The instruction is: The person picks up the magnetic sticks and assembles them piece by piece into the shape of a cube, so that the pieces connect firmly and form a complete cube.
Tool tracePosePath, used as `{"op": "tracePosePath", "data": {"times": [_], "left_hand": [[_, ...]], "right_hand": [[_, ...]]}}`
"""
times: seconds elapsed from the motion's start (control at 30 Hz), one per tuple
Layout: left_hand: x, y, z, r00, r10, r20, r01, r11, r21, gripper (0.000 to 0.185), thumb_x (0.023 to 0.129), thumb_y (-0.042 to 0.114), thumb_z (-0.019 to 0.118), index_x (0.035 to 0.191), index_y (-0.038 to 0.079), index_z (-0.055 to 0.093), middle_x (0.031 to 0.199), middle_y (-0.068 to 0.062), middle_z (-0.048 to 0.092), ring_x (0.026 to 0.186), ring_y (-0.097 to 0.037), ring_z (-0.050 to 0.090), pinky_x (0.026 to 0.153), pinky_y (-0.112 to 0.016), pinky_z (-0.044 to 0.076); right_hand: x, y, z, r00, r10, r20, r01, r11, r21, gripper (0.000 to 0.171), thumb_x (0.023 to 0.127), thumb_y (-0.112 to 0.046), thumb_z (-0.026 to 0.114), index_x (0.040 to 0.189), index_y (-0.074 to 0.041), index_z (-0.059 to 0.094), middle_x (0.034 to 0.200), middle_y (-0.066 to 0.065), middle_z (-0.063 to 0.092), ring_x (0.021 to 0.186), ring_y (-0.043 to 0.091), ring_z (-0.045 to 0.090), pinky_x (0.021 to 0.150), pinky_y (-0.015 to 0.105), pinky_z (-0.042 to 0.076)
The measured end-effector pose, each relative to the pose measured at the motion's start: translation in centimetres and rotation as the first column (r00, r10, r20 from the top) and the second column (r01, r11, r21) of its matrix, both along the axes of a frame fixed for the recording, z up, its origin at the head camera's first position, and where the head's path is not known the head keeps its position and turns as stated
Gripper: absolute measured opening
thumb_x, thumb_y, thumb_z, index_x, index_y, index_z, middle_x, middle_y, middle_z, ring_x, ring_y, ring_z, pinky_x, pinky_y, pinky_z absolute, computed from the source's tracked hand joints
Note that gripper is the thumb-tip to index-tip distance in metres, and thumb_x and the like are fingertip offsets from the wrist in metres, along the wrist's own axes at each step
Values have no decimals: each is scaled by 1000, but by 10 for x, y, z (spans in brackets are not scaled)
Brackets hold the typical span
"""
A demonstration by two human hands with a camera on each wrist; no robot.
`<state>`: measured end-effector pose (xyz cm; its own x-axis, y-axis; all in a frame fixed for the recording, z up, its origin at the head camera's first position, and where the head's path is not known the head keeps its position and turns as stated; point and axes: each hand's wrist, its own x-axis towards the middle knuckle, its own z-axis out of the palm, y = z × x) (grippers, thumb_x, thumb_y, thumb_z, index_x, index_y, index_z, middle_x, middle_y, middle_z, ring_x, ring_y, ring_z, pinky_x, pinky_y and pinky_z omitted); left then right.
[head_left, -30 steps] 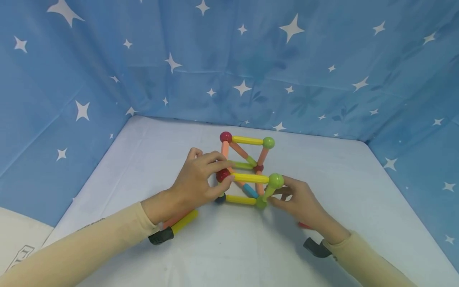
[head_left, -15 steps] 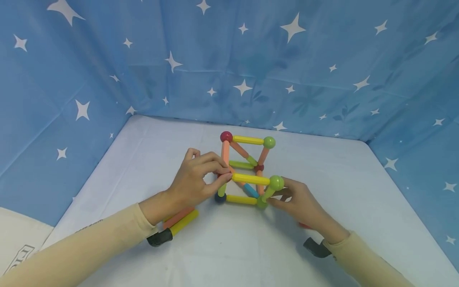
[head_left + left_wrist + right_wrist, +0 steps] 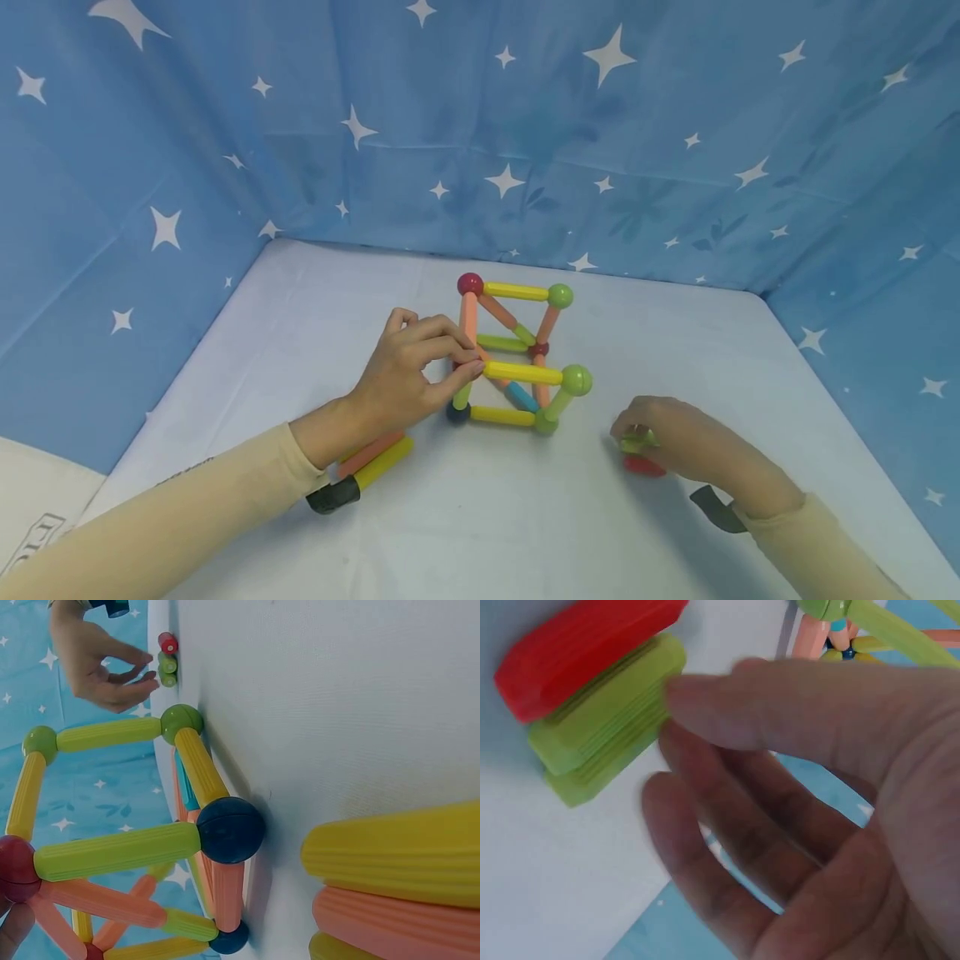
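A cube-like frame of coloured rods and balls (image 3: 522, 372) stands mid-table in the head view. My left hand (image 3: 420, 362) pinches its near upper left corner, where a red ball (image 3: 16, 862) joins a yellow, a green and orange rods. That ball is mostly hidden by the fingers in the head view. My right hand (image 3: 697, 442) is right of the frame, over a small group of loose rods. In the right wrist view its thumb and fingertips reach the end of two green rods (image 3: 607, 705), beside a red rod (image 3: 585, 656). The fingers are not curled round them.
Under the left forearm lie loose yellow (image 3: 384, 463) and orange rods (image 3: 397, 919). A black wrist-camera mount (image 3: 333, 495) shows at the left wrist, another (image 3: 717, 509) at the right. White cloth (image 3: 480, 525) covers the table; a blue star-patterned curtain (image 3: 480, 125) surrounds it behind.
My right hand has left the frame's near right green rod and moved right and nearer to the loose green and red rods. My left hand keeps its pinch at the red ball.
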<state>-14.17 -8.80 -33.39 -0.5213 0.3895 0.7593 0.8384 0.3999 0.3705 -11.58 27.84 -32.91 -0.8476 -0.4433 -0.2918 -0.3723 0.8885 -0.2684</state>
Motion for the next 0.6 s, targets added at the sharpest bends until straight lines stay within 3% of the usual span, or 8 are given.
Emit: {"op": "tracePosePath", "data": {"times": [0.07, 0.2, 0.3, 0.43, 0.6], "left_hand": [[0, 0, 0, 1000, -3, -3, 3, 1000, 4, 6, 85, 18, 83, 85, 17, 78, 93, 9, 68, 86, -5, 63, 81, -46, 31], [0, 0, 0, 1000, -1, -9, 1, 1000, 10, 6, 84, 18, 84, 84, 16, 78, 93, 9, 68, 86, -5, 64, 82, -47, 31], [0, -1, 1, 1000, -1, -10, 1, 1000, 10, 6, 84, 18, 84, 84, 16, 78, 94, 9, 68, 86, -5, 64, 82, -47, 31], [1, 0, 1, 1000, -3, -10, 3, 1000, 7, 7, 84, 18, 84, 83, 16, 78, 93, 8, 68, 85, -5, 64, 81, -47, 30], [1, 0, 1, 1000, 1, -3, -1, 1000, 3, 6, 84, 18, 84, 83, 16, 78, 93, 9, 68, 85, -5, 64, 82, -47, 31]], "right_hand": [[-2, 3, -2, 999, 12, -40, -12, 1000, -2, 32, 79, 3, 83, 104, -18, 77, 97, -8, 66, 91, 16, 63, 83, 42, 56], [-8, 8, -3, 994, 11, -107, -4, 998, 62, 37, 76, 9, 80, 106, -14, 78, 103, 0, 68, 98, 25, 66, 86, 48, 55], [-12, 11, -6, 997, -14, -80, 22, 995, 97, 38, 76, 11, 78, 107, -12, 77, 108, 4, 68, 102, 29, 65, 89, 53, 53], [-14, 16, -16, 997, -39, -69, 44, 996, 82, 32, 78, 7, 79, 104, -12, 77, 99, -1, 67, 91, 21, 63, 84, 49, 55], [-15, 14, -22, 991, -35, -133, 48, 994, 96, 29, 81, -1, 81, 108, -11, 75, 95, -3, 67, 88, 19, 62, 84, 47, 56]]}}
